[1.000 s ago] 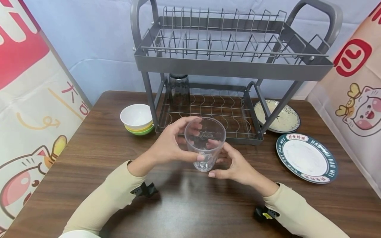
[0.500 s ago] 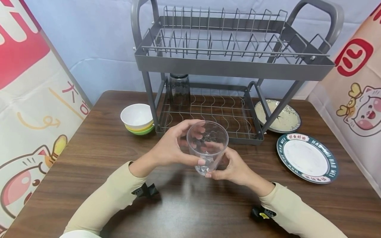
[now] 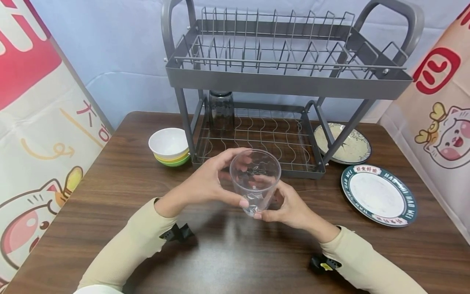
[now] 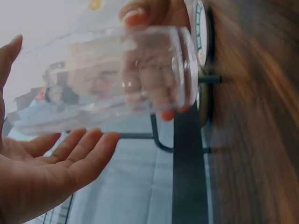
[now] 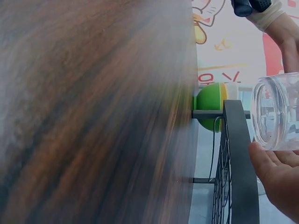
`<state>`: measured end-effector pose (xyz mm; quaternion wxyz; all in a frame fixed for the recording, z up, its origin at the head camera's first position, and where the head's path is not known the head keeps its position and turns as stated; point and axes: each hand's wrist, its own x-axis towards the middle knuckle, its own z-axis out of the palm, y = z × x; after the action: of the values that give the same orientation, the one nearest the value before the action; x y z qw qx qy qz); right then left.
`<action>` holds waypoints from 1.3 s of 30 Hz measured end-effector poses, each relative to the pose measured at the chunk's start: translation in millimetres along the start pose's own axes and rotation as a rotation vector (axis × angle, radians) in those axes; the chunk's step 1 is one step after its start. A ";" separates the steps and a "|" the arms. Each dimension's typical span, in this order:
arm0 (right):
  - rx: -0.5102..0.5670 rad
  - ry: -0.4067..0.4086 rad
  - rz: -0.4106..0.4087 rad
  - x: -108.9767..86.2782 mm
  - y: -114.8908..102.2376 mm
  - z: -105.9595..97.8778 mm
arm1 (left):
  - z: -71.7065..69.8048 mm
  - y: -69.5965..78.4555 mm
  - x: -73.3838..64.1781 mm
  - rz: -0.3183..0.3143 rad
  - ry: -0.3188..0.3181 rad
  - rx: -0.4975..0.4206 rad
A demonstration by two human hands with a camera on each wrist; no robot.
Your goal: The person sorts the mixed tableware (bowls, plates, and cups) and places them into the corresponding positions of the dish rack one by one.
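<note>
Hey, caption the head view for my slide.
Left hand and right hand hold a clear cup above a wood-grain table, before a two-tier gray dish rack.

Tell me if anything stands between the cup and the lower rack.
No object shows between the cup and lower rack; just the left grip and right grip, each partly behind the cup.

At the back of the table [image 3: 235,261], a two-level rack [image 3: 286,83] is placed; at the left of its lower level [image 3: 301,174], a glass [image 3: 221,112] is found. Left of the rack, stacked bowls [image 3: 169,143] are seen. At the right, a dish [image 3: 356,147] is situated (partly behind the rack's leg [image 3: 348,131]), with a plate [image 3: 380,196] before it. Before the rack, a cup [image 3: 255,183] is held between left hand [image 3: 207,181] and right hand [image 3: 295,208].
</note>
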<state>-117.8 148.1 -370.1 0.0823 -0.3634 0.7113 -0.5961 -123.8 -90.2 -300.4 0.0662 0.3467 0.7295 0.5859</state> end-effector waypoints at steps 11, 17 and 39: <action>-0.040 0.025 0.022 -4.7 -2.7 -10.6 | -12.5 -6.9 -9.4 -0.040 -0.016 0.179; -0.048 0.050 0.024 -5.7 -4.6 -15.5 | -18.8 -10.8 -14.3 -0.072 0.000 0.289; -0.165 0.181 -0.016 -10.2 -15.7 -36.0 | -45.5 -24.6 -22.9 -0.261 0.167 0.435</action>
<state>-123.7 182.3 -349.1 -0.0174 -0.3193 0.7595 -0.5665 -140.0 -142.1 -315.8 0.0047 0.2061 0.8798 0.4282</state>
